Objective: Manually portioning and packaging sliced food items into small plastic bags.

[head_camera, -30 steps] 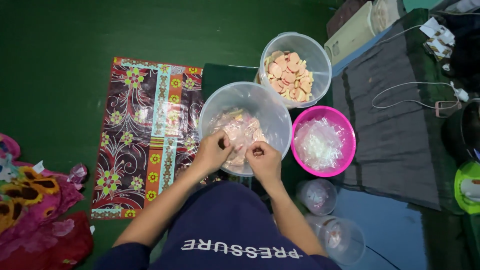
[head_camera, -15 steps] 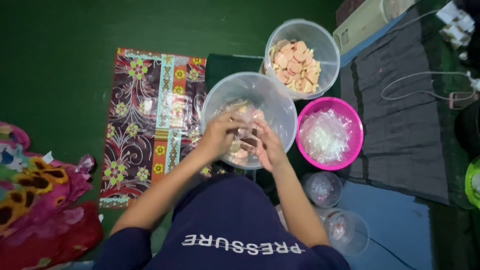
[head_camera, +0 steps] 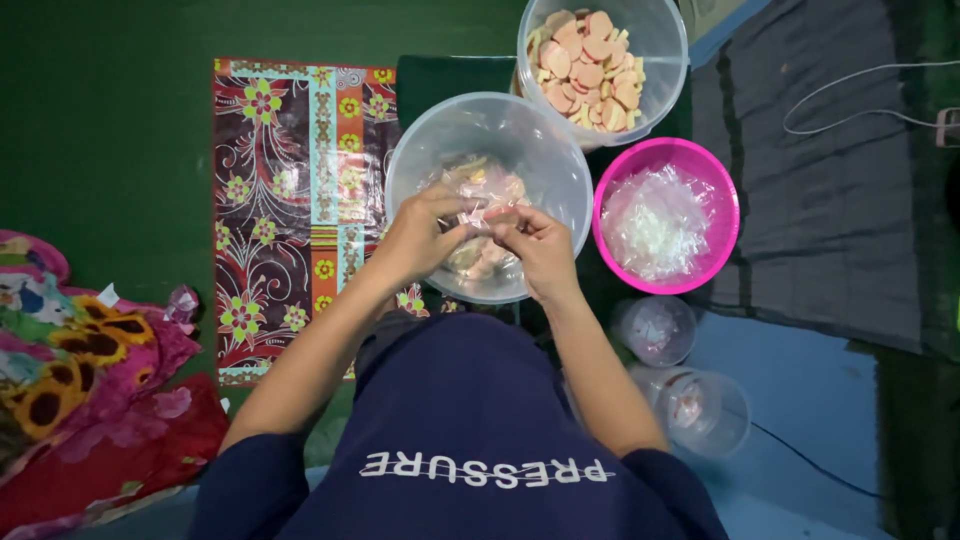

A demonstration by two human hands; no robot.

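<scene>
Nearest to me, my left hand (head_camera: 420,238) and right hand (head_camera: 540,250) meet over the near half of the clear plastic tub (head_camera: 430,130). Both sets of fingertips are pressed together on one small clear packet (head_camera: 487,214), pinched between the two hands. The packet lies straight ahead of my wrists, at 12 o'clock from my body, and its long axis seems to run roughly 9 to 3, from one hand to the other. It is blurred, so I cannot tell what is inside it. Neither hand is clearly nearer; both touch it, the left from the 9 o'clock end and the right from the 3 o'clock end.

Below the hands, inside the tub, sits a heap of similar filled packets (head_camera: 478,262), just under the pinched one. Nothing stands between the hands and that heap.

At 3 o'clock from the tub, just beside it, the pink bowl (head_camera: 716,190) holds a crumpled mass of clear plastic. At about 5 o'clock from the hands stand two small lidded cups (head_camera: 655,330), apart from the tub. At 9 o'clock lies the flowered mat (head_camera: 280,200) on the green floor.

Farthest, at about 1 o'clock, a second clear tub (head_camera: 665,40) holds pink and pale round slices.
</scene>
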